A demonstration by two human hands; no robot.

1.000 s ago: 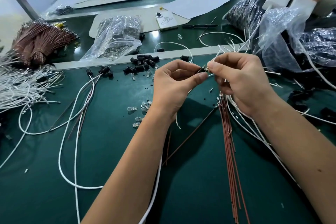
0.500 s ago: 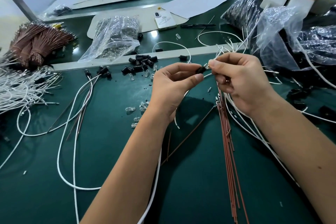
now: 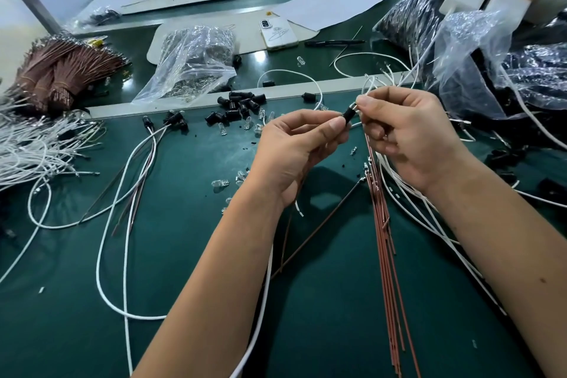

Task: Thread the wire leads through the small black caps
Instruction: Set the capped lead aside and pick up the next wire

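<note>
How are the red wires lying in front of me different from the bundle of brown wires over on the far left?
The red wires lie loose and nearly parallel on the green table beside the right hand; the brown wires are tied in bunches that fan out. The red wires are paler and pinkish, while the brown wires are darker. The red wires lie near, the brown wires far off. Both are thin leads with metal tips.

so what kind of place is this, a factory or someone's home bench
Most likely a small factory assembly bench: green work tables strewn with bundled brown wires, a pile of black caps and bags of parts, while both hands work one cap.
</note>
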